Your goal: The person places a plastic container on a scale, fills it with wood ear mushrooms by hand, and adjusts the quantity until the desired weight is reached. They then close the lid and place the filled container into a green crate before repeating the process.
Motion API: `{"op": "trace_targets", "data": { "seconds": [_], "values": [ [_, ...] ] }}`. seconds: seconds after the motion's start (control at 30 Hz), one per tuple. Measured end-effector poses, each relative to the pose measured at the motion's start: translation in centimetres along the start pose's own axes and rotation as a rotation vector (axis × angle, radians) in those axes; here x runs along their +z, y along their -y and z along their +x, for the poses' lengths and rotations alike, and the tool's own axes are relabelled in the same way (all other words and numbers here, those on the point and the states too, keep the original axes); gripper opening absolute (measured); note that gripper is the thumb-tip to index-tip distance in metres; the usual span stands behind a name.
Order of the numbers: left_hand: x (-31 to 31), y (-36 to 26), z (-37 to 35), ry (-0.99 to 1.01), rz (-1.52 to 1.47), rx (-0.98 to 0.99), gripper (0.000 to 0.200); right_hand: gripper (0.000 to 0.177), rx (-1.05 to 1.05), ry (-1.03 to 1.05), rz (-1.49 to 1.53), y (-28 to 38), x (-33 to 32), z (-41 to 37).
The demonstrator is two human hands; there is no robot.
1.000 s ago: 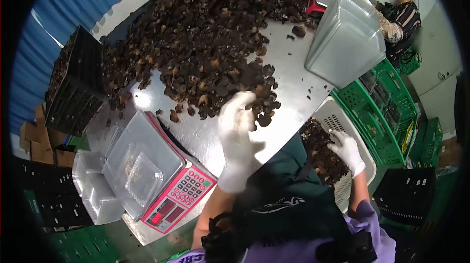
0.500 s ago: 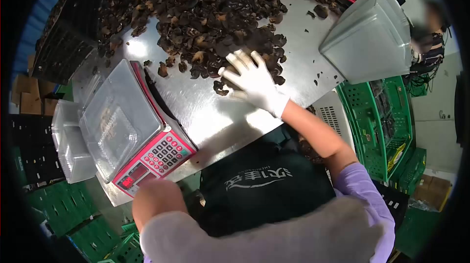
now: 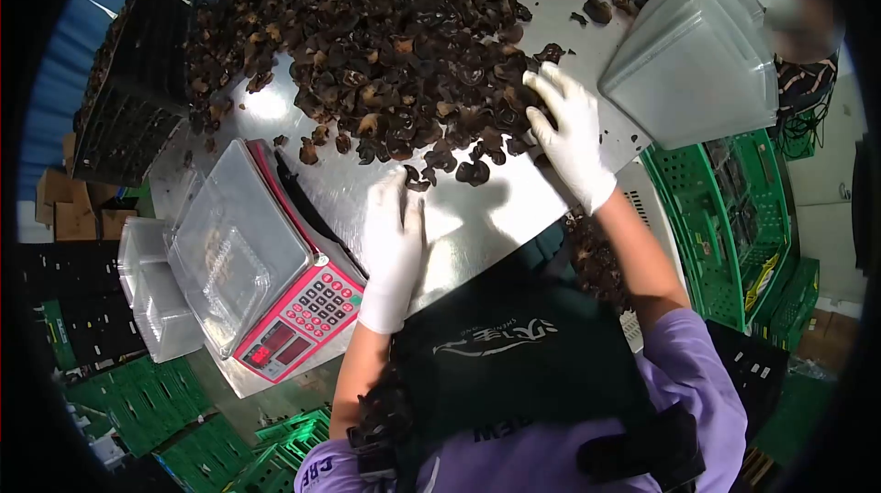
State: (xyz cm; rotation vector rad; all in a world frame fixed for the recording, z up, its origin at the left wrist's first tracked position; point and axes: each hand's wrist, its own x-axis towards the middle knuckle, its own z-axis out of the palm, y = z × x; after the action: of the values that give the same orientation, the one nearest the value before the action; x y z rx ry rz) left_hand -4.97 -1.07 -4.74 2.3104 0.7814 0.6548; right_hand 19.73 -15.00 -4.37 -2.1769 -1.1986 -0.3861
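A heap of dark brown, curled, mushroom-like pieces (image 3: 395,61) covers the far part of the metal table (image 3: 477,218). My left hand (image 3: 393,236), in a white glove, is at the near edge of the heap, its fingertips beside a few loose dark pieces (image 3: 420,178). Whether it holds any of them I cannot tell. At the right edge of the heap, my right hand (image 3: 571,126), also gloved in white, has its fingers apart and touches the pieces there.
Left on the table stands a red scale (image 3: 298,319) with a clear plastic tray (image 3: 240,240) on top. Stacked clear containers (image 3: 693,61) stand at the right. Green crates (image 3: 725,227) are beyond the right edge, a black crate (image 3: 138,80) at the far left.
My left hand has come into view and reached forward to the heap's near edge. My right hand has shifted right, to the side of the heap. The view has moved slightly.
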Motion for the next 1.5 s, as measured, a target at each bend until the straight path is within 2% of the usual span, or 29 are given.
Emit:
{"op": "trace_targets", "data": {
  "seconds": [0.1,0.13,0.27,0.33,0.4,0.43,0.47,0.53,0.57,0.6,0.63,0.67,0.7,0.73,0.8,0.83,0.87,0.93,1.0,1.07,1.13,1.2,1.27,1.3,1.33,1.4,1.5],
  "values": [
    [1.9,0.8,1.1,-0.018,0.147,-0.049,0.038,0.032,-0.069,-0.049,0.166,3.6,0.1,-3.4],
    [2.8,1.7,1.1,-0.036,0.218,0.008,0.035,0.028,-0.087,-0.042,0.154,4.6,0.1,-4.6],
    [2.7,2.4,-0.2,0.031,0.249,-0.020,0.031,0.025,0.038,0.206,0.267,6.2,-0.1,-7.7],
    [2.2,2.3,-1.1,0.034,0.254,-0.029,0.031,0.026,-0.006,0.176,0.271,6.1,-0.1,-8.3],
    [1.0,0.7,-1.3,0.211,-0.064,-0.242,0.030,0.030,0.027,0.189,0.249,6.8,-0.1,-8.0],
    [0.4,-0.7,-0.8,0.253,-0.048,-0.342,0.033,0.035,0.080,0.227,0.391,6.6,0.6,-8.4],
    [0.8,-0.9,-0.5,0.258,-0.055,-0.335,0.033,0.041,0.036,0.373,0.319,6.7,0.6,-8.4],
    [1.5,-1.2,0.7,-0.024,-0.053,-0.158,0.038,0.039,-0.115,0.363,0.202,6.7,1.5,-9.1],
    [2.6,-0.3,1.7,-0.092,-0.003,-0.025,0.040,0.039,-0.107,0.361,0.198,6.2,1.7,-9.3],
    [3.2,-0.2,2.7,-0.087,-0.004,-0.022,0.040,0.038,-0.036,0.234,0.197,5.5,2.2,-9.1],
    [3.6,-0.3,3.6,-0.011,0.143,-0.014,0.039,0.037,0.032,0.107,0.196,5.0,2.4,-8.7],
    [4.0,-0.2,4.1,0.064,0.290,-0.005,0.037,0.036,0.037,-0.025,-0.009,5.3,1.3,-7.5],
    [4.6,0.5,4.2,0.013,0.277,0.094,0.032,0.035,0.060,-0.066,-0.036,5.1,1.0,-6.7],
    [4.7,1.1,4.0,0.015,0.281,0.097,0.032,0.034,0.084,-0.109,-0.062,4.6,0.9,-6.0],
    [4.1,1.1,3.9,0.011,0.289,0.072,0.028,0.029,0.030,0.045,-0.124,3.3,0.6,-4.7],
    [3.6,0.9,3.5,0.014,0.267,0.047,0.023,0.021,-0.046,0.110,-0.184,2.2,1.0,-4.6],
    [2.9,0.8,2.9,0.015,0.271,0.044,0.023,0.014,-0.100,0.119,-0.189,1.5,1.4,-4.4],
    [1.7,1.0,1.7,0.114,0.189,0.038,0.022,0.011,-0.136,0.027,-0.126,2.5,0.8,-4.0],
    [0.8,1.0,0.6,0.222,0.009,-0.043,0.024,0.011,-0.130,0.013,-0.049,3.7,0.8,-4.2],
    [0.2,0.4,0.3,0.225,-0.073,-0.066,0.025,0.016,-0.128,0.152,-0.011,5.0,0.8,-5.5],
    [0.6,0.4,0.9,0.175,-0.078,-0.091,0.027,0.029,-0.068,0.325,0.136,6.3,1.1,-6.5],
    [1.4,0.2,2.1,0.126,-0.086,-0.112,0.029,0.035,-0.063,0.315,0.187,6.7,0.9,-6.3],
    [2.8,-0.3,4.1,0.081,0.074,0.030,0.029,0.038,0.040,0.209,0.216,6.7,0.8,-5.5],
    [3.8,-0.6,5.0,0.072,0.199,0.035,0.030,0.049,0.010,0.215,0.176,5.8,1.4,-5.5],
    [5.2,-0.2,5.4,-0.065,0.231,0.136,0.030,0.049,0.012,0.211,0.174,5.7,1.5,-5.6],
    [6.5,-0.3,6.5,0.045,0.461,0.046,0.026,0.049,-0.057,0.232,-0.055,5.4,1.7,-5.4],
    [6.4,-0.1,6.5,0.081,0.405,0.035,0.021,0.040,-0.106,0.270,0.054,5.3,0.9,-7.7]
  ]
}}
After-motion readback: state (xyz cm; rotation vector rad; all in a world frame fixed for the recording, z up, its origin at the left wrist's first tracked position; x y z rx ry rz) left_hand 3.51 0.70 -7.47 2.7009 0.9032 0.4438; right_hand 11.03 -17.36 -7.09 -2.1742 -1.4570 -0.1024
